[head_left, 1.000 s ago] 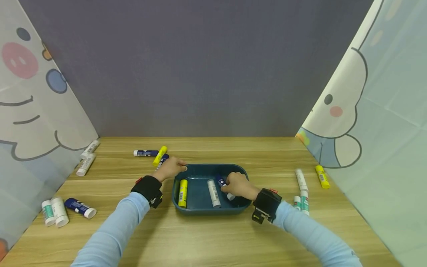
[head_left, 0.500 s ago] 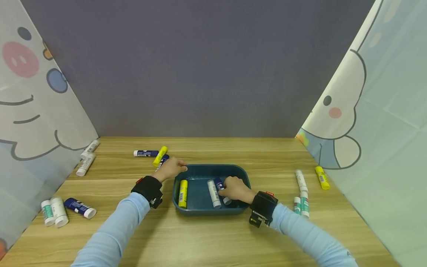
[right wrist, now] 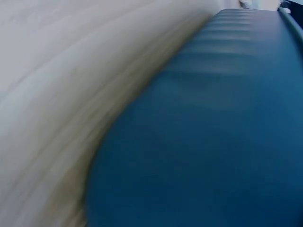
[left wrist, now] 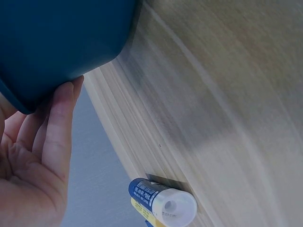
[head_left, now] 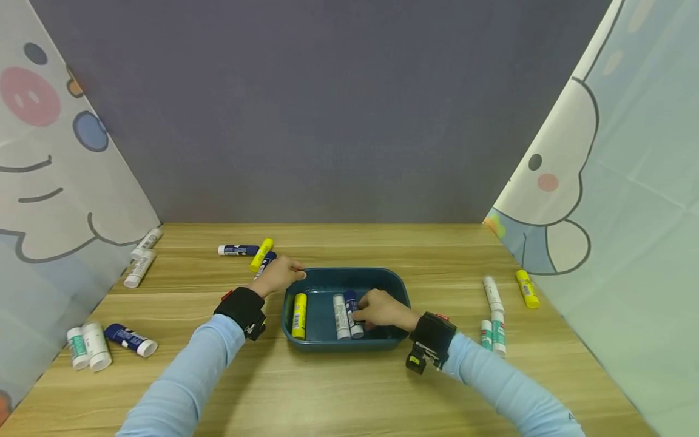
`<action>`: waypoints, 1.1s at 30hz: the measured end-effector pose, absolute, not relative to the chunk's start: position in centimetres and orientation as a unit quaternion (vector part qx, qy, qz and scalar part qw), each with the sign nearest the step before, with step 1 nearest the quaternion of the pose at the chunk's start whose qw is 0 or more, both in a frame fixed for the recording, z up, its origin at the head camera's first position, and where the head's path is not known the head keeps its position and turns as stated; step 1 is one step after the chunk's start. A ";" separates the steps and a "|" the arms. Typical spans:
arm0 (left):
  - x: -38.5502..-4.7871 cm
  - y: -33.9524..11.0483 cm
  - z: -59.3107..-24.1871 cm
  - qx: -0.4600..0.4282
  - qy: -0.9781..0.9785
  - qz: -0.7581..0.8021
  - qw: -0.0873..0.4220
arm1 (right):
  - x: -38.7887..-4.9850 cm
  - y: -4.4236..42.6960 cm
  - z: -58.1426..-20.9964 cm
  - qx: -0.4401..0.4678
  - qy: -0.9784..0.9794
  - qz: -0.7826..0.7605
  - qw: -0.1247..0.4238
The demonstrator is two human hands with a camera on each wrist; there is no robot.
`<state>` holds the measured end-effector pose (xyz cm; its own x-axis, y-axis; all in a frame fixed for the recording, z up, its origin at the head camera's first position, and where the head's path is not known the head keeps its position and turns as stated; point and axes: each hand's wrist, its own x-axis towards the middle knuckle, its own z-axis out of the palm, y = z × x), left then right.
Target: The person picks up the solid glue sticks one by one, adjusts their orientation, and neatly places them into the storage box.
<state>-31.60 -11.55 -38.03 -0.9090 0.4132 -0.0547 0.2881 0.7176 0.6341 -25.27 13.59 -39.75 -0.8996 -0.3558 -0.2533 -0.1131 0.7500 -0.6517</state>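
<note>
A dark teal plastic tray (head_left: 346, 346) stands mid-table. At its far left corner my left hand (head_left: 277, 276) grips the rim; in the left wrist view the fingers (left wrist: 57, 123) lie against the outer wall. Inside the tray, my right hand (head_left: 383, 309) pinches a navy glue stick (head_left: 351, 304) with a white cap. This stick lies right beside a white glue stick (head_left: 341, 317), and a yellow glue stick (head_left: 298, 316) lies along the left wall. In the right wrist view the tray's outer wall (right wrist: 199, 132) fills much of the picture and the hand is hidden.
Behind my left hand lie navy glue sticks (head_left: 238, 250) and a yellow one (head_left: 261, 255). Several more, white (head_left: 139, 269), green-and-white and navy (head_left: 131, 339), lie at the left. At the right are white (head_left: 493, 294), green-and-white (head_left: 498, 332) and yellow (head_left: 527, 289) ones.
My right hand has moved left in the tray with the navy glue stick, which now lies straighter beside the white one. The white stick has shifted slightly left. My left hand has stayed put.
</note>
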 end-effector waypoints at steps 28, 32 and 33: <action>-32.2 -11.7 -38.4 0.192 0.923 0.323 0.086 | -24.1 14.0 -36.5 -0.182 0.917 -0.313 0.169; -32.2 -11.8 -38.5 0.192 0.922 0.326 0.088 | -24.2 14.8 -35.1 -0.184 0.924 -0.308 0.131; -32.2 -11.8 -38.5 0.192 0.921 0.327 0.088 | -24.3 15.0 -34.8 -0.179 0.923 -0.317 0.125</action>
